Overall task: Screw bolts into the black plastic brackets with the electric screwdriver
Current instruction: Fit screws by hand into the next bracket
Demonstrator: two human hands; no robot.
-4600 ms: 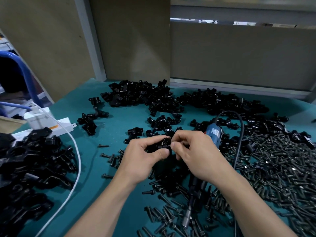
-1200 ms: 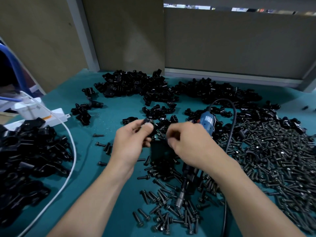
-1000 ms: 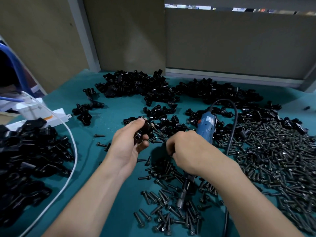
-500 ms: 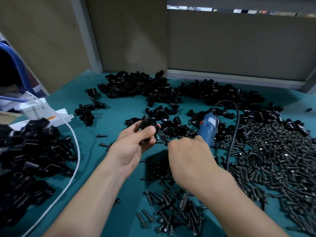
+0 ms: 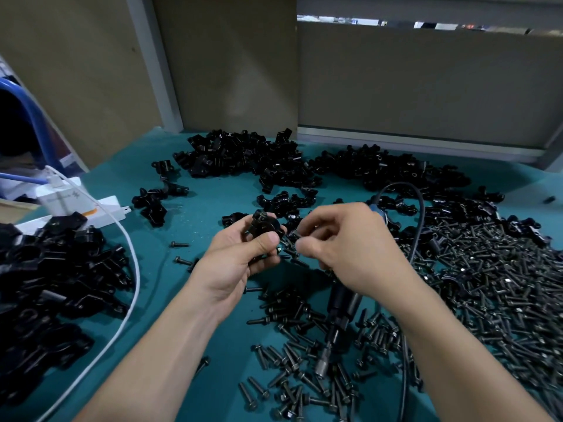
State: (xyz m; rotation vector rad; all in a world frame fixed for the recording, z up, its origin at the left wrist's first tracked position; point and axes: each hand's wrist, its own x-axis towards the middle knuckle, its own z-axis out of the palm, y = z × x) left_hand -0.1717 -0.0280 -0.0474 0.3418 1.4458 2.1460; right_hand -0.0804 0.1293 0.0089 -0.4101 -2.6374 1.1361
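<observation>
Above the teal surface (image 5: 201, 220), centre: my left grip (image 5: 240, 260) is clamped on a black bracket (image 5: 264, 228). Just right of it, my right grip (image 5: 344, 251) pinches a bolt (image 5: 292, 235), apparently pointing left toward the bracket. The electric screwdriver (image 5: 341, 303) is tucked under that palm.

two hands: left hand (image 5: 237, 263), right hand (image 5: 344, 248). one electric screwdriver (image 5: 342, 300), one white cable (image 5: 137, 275), one power strip (image 5: 103, 208). black brackets (image 5: 243, 156) and bolts (image 5: 502, 284): heaps on the desk, too many to count.
</observation>
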